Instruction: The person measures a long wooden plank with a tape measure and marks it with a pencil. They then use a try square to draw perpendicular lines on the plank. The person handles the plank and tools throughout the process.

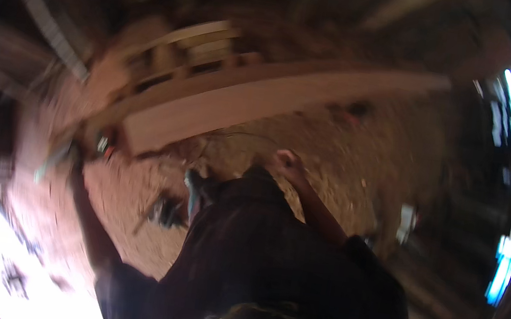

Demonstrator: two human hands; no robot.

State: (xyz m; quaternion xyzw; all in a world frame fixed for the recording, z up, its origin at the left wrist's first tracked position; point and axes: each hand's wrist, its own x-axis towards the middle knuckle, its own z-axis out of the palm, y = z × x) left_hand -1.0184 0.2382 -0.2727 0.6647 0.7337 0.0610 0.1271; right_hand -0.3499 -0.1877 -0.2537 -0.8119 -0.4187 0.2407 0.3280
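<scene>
Much of the picture is smeared by motion. My left hand (74,150) is stretched out at the left, by the near left end of a long wooden board (224,105). Its fingers are blurred, and a pale greenish streak (48,162) lies against it. Just right of that hand is a small dark object with red and white spots (105,142), its kind unclear. My right hand (288,162) hangs in front of my body, below the board and apart from it, fingers curled in. What it holds, if anything, is hidden. A thin dark cord (242,134) arcs between board and hand.
Behind the board lie several stacked wooden pieces (203,43). A dark, unclear object (167,211) sits on the brown, debris-strewn ground left of my legs, near my foot (192,188). Another dark item with some red (357,110) lies beyond my right hand. Bright openings show at both sides.
</scene>
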